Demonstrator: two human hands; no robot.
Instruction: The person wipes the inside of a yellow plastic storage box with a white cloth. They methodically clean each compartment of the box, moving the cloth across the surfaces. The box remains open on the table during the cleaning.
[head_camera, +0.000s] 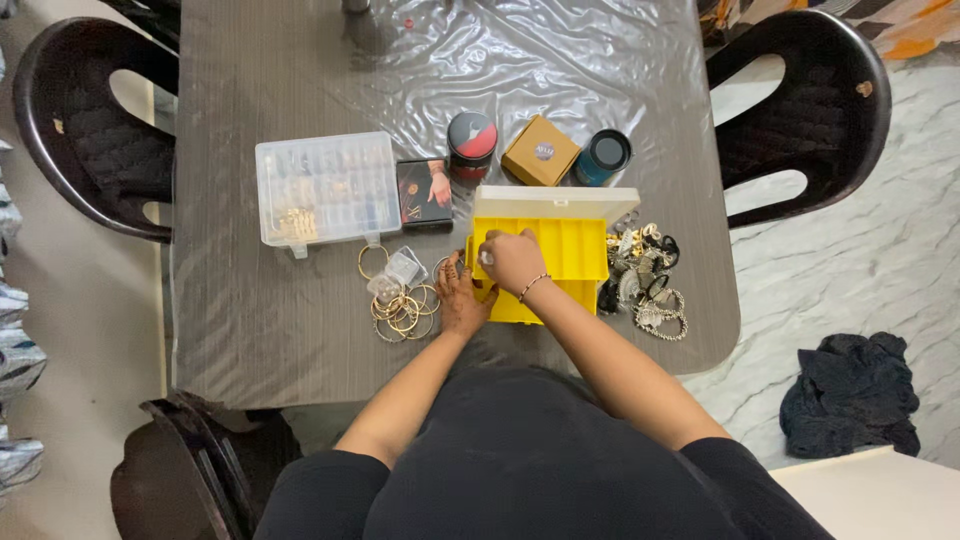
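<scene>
A yellow compartment box (570, 250) with its pale lid open stands near the table's front edge. My right hand (512, 260) rests over its left compartments, fingers curled; whether it pinches something small I cannot tell. My left hand (462, 295) lies against the box's left side, fingers on its edge. A pile of gold bangles and hoops (403, 308) lies just left of that hand, with a small clear bag (398, 272) above it. A heap of silver and black jewellery (645, 280) sits right of the box.
A clear plastic organiser (325, 188) lies at the left, a small dark card box (424, 194) beside it. Behind the yellow box stand a red-and-black round tin (471, 143), a tan square box (540, 150) and a blue round tin (603, 157). Dark chairs (90, 130) flank the table.
</scene>
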